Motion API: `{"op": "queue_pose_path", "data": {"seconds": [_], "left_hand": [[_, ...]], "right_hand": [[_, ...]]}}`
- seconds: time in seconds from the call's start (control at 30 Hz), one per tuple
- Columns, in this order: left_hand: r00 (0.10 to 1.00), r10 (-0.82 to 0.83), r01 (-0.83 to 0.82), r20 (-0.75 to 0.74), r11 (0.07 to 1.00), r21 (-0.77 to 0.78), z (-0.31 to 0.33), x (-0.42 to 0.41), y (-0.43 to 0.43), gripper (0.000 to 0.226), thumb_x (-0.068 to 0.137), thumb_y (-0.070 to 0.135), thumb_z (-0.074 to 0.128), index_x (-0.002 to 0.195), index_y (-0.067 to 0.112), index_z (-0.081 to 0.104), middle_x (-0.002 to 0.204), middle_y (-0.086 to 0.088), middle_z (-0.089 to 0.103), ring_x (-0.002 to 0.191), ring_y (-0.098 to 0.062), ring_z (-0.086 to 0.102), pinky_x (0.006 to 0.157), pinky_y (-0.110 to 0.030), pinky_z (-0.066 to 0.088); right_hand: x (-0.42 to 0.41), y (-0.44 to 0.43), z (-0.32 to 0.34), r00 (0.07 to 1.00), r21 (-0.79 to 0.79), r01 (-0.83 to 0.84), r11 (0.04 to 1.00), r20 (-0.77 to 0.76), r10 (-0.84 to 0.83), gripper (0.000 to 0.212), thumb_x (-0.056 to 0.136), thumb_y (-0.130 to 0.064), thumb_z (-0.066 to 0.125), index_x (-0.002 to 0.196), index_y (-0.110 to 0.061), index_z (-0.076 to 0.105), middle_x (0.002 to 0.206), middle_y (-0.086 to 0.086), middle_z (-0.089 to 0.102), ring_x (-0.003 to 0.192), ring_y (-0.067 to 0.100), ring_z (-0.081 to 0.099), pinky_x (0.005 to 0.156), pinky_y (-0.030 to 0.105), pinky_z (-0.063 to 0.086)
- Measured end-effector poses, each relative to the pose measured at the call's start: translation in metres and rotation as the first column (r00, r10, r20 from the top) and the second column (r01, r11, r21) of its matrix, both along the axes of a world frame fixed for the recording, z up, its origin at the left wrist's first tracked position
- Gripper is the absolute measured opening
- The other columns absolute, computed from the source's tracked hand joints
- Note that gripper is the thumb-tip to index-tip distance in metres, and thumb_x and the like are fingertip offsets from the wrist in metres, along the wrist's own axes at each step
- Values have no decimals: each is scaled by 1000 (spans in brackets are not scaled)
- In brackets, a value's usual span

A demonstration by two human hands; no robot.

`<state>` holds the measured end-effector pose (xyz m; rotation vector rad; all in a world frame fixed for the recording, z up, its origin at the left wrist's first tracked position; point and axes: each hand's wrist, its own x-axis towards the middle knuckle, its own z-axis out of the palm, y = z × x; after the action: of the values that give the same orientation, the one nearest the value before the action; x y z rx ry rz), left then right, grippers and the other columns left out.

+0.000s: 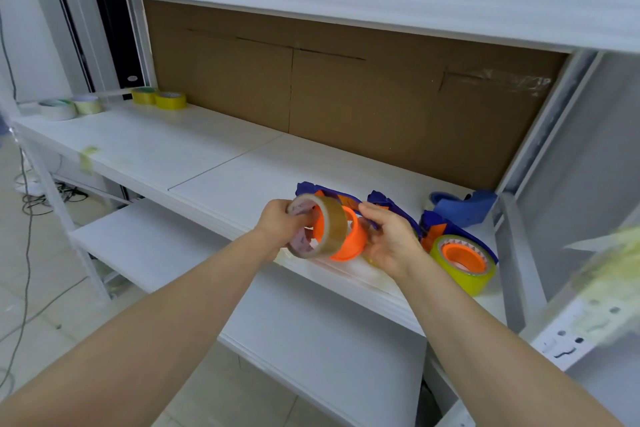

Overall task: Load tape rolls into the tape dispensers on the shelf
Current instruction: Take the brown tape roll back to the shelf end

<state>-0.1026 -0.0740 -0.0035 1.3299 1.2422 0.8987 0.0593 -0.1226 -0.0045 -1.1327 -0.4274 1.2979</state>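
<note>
The tape roll (334,229) is translucent brown with a pale core, next to the bright orange wheel (353,241) of a dark blue dispenser (306,188) marked with an orange patch. A yellow roll (465,269) rings another orange wheel on a second dispenser (433,222), also dark blue, and a lighter blue dispenser (464,206) sits nearby. The shelf (207,156) is white and its cardboard back (381,97) brown, with two yellow rolls (170,100) (144,95) and two whitish rolls (57,109) (87,104) at the far left.
</note>
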Motion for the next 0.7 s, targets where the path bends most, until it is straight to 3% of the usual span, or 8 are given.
{"op": "queue_pose_path", "data": {"seconds": [0.07,0.23,0.33,0.43,0.53,0.6,0.7], "left_hand": [[991,40,-29,125,996,-86,3,-3,1,10,90,10,60,97,3,59,79,-12,62,63,-20,60,52,-25,54],[953,187,-125,239,959,-254,3,-12,11,17,93,11,56,107,5,51,82,-12,62,73,-25,62,65,-38,56],[928,232,-139,291,942,-305,2,-17,14,19,92,8,55,111,3,50,83,-15,62,75,-28,63,64,-41,56],[915,253,-140,315,930,-341,0,-19,17,19,92,6,54,111,3,52,86,-17,64,75,-29,64,67,-42,57],[908,265,-140,325,922,-360,-4,-20,18,18,92,6,53,110,2,52,85,-18,62,76,-29,63,76,-45,55],[897,279,-141,342,916,-376,-6,-21,18,17,93,6,52,109,1,53,84,-18,60,74,-28,62,74,-45,55],[886,303,-152,350,905,-397,-9,-23,19,13,94,7,49,105,1,53,81,-17,59,71,-28,61,63,-43,58]], "right_hand": [[4,0,-3,998,17,45,999,-43,-44,24,79,-4,68,102,-10,63,105,11,66,97,25,62,96,46,49],[9,2,-3,985,51,127,991,-121,-120,41,78,0,68,117,-4,61,115,14,64,102,26,62,87,40,53],[9,5,-5,993,82,111,990,21,-113,48,74,3,70,120,-4,59,122,13,61,108,27,60,91,39,51],[4,4,-8,944,74,68,995,318,-88,62,66,1,78,123,-14,59,125,7,57,115,27,55,96,40,49],[-3,-2,-6,765,64,-22,998,643,-25,75,68,2,78,133,-19,47,126,-2,50,117,17,47,86,27,49],[-8,-1,-6,576,49,-98,994,817,16,84,70,-1,78,140,-20,37,130,-2,44,118,14,43,87,23,45],[-19,3,-15,269,-3,-199,980,961,58,87,74,-3,76,145,-18,29,139,2,38,126,17,41,88,17,37]]}}
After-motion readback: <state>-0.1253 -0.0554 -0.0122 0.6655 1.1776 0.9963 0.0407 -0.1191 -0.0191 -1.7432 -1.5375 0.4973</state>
